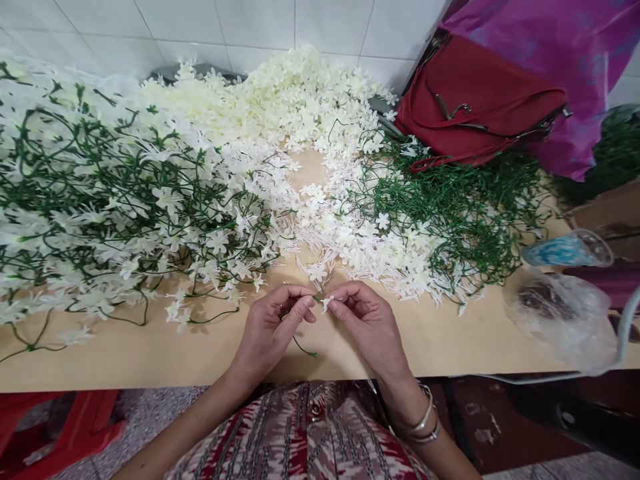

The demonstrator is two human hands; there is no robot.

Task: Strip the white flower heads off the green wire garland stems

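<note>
Near the table's front edge, my left hand (281,321) pinches a thin green plastic stem (306,348), whose lower end hangs below the fingers. Close beside it, my right hand (367,323) grips a small white artificial flower (326,304) between thumb and forefinger. The stem's upper tip meets the flower or nearly so; the fingers hide the exact contact. Just beyond my hands lie loose white petals (317,272) and pale thin stamens. To the left spreads a large heap of white flowers on green stems (165,200).
Cream blossoms (300,93) are piled against the tiled wall (260,23). Bare green stems (450,213) lie at right, below a red handbag (485,100) and a purple plastic bag (560,53). A plastic cup (567,250) and a clear bag (560,320) stand at the right edge. A red stool (85,427) is below.
</note>
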